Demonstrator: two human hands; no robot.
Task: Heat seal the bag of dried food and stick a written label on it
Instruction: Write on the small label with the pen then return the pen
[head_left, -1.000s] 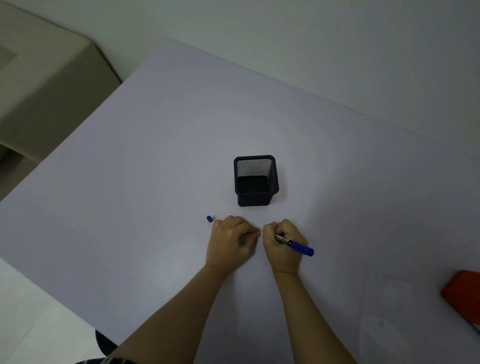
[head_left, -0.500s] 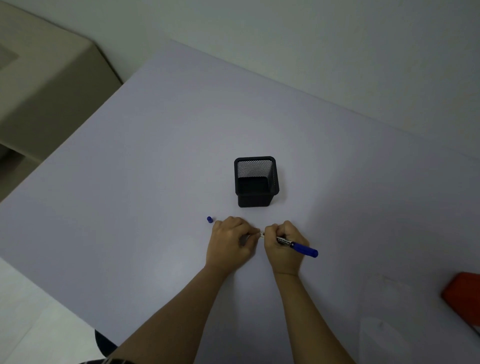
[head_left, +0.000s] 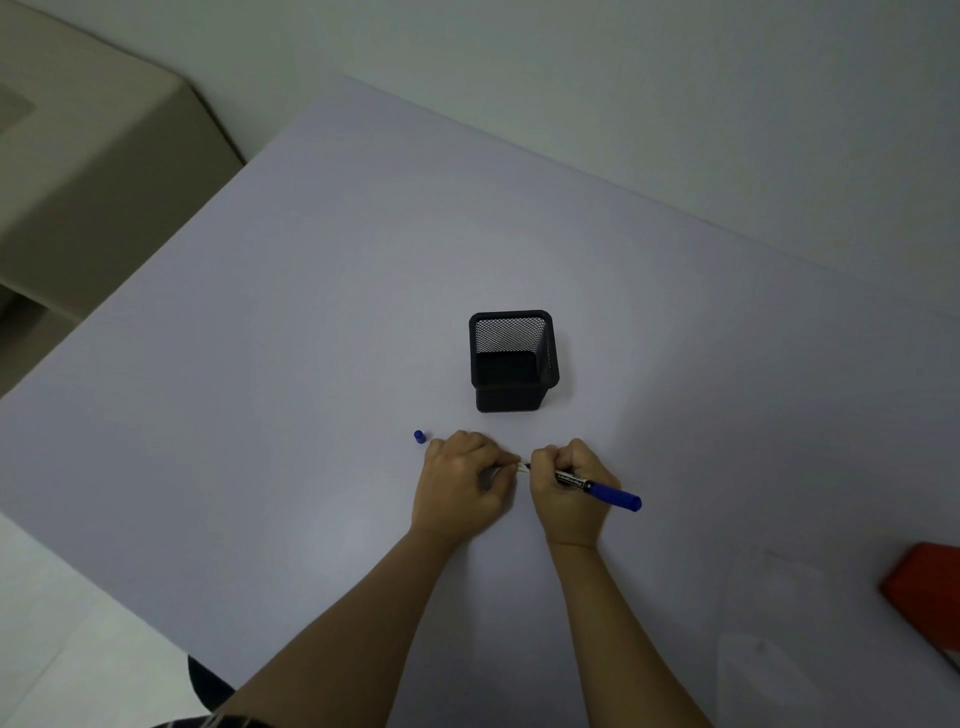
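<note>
My right hand (head_left: 566, 488) grips a blue marker (head_left: 602, 491), its tip pointing left onto a small white label (head_left: 511, 468). My left hand (head_left: 462, 480) rests on the table with its fingers curled, pressing down on that label, most of which is hidden under the fingers. The marker's blue cap (head_left: 420, 436) lies on the table just left of my left hand. A clear plastic bag (head_left: 774, 639) lies flat at the lower right, faint against the table; its contents cannot be made out.
A black mesh pen holder (head_left: 514, 361), empty, stands just beyond my hands on the pale table (head_left: 311, 322). A red object (head_left: 930, 587) sits at the right edge, cut off by the frame. The table's left edge runs diagonally; a beige unit (head_left: 78, 171) stands beyond it.
The marker's rear end has shifted slightly right and down as my right hand moves the tip on the label. My left hand stays in place.
</note>
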